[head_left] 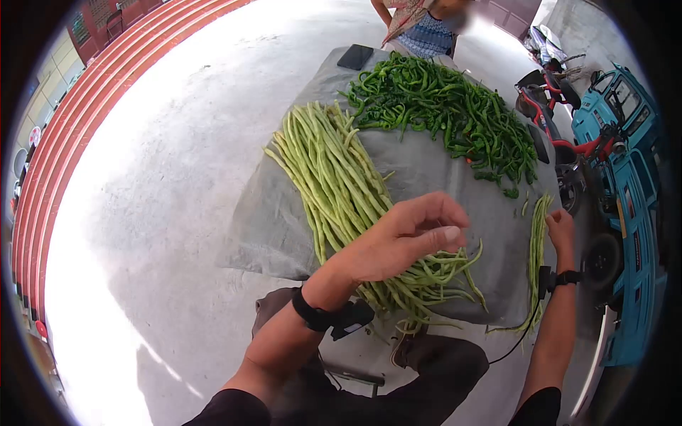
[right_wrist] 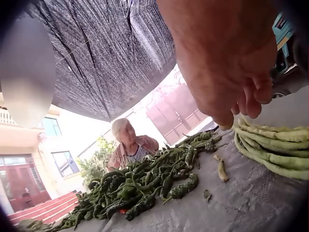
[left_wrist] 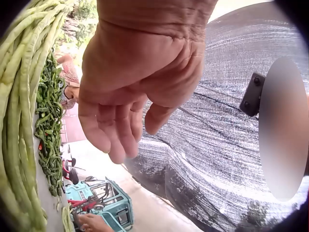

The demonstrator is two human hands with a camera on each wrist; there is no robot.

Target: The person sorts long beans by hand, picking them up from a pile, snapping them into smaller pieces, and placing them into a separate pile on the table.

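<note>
My left hand (head_left: 408,238) hovers over the lower part of a large pile of long pale green beans (head_left: 330,167), its fingers loosely bent with nothing between them. The left wrist view shows the same hand (left_wrist: 140,87) with its palm bare, beans (left_wrist: 19,111) beside it. At the table's right side, my right hand (head_left: 560,226) is at the upper end of a smaller bundle of long beans (head_left: 538,245). In the right wrist view the bent fingers of that hand (right_wrist: 227,63) are against the bean ends (right_wrist: 275,145); whether they pinch any is hidden.
Green peppers (head_left: 440,106) are heaped at the back of the grey-covered table (head_left: 419,167). Dark phone-like slabs lie at the back left (head_left: 355,57) and right edge (head_left: 538,144). A person (head_left: 430,32) is behind the table. A blue vehicle (head_left: 629,177) stands on the right.
</note>
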